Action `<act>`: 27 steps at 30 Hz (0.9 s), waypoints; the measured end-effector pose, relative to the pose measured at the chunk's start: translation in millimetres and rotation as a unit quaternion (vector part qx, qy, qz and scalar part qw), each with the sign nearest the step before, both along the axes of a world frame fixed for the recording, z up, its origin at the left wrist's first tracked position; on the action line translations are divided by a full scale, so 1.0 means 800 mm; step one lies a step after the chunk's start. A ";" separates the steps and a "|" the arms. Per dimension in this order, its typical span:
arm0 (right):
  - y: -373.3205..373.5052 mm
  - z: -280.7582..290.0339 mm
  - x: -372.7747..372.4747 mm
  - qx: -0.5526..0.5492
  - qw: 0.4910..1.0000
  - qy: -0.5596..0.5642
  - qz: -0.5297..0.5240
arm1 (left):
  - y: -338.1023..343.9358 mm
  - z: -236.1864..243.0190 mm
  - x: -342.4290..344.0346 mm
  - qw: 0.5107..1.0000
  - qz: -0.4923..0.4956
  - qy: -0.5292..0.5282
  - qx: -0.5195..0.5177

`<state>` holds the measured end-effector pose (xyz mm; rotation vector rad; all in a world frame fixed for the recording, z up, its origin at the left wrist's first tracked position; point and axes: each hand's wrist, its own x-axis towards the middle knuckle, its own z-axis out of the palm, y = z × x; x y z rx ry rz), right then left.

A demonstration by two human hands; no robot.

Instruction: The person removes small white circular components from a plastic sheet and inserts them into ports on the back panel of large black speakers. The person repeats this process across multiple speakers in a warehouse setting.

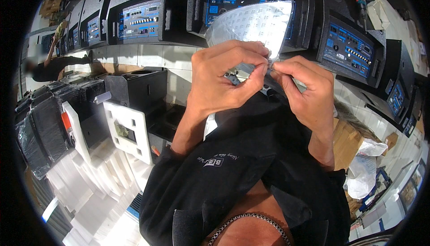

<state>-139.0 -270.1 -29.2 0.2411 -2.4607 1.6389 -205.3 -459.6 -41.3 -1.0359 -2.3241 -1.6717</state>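
My left hand (224, 78) is closed in a pinch on the lower corner of a pale, shiny sheet of small printed labels (255, 24). The sheet bows upward in front of a black cabinet with a blue control panel (224, 2). My right hand (307, 87) meets the left at that corner, thumb and forefinger pressed together. Whatever lies between those right fingertips is too small to make out. Both hands are raised in front of my chest.
Black speaker cabinets with blue panels (139, 19) line the far side. A teal power drill (362, 6) rests on one at upper right. White foam frames (130, 131) and plastic-wrapped black boxes (45, 123) stand left; cardboard (345, 145) lies right. Another person (51, 69) is at far left.
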 end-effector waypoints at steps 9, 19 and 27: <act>-0.004 0.000 0.002 0.014 1.000 0.009 -0.009 | -0.001 0.006 0.003 0.999 0.007 0.004 -0.031; -0.004 -0.008 0.004 -0.032 0.999 -0.022 -0.021 | 0.008 -0.005 0.009 0.995 0.048 0.085 -0.028; -0.014 -0.007 0.005 -0.098 0.991 -0.076 -0.040 | 0.017 -0.031 0.016 0.989 0.086 0.116 0.015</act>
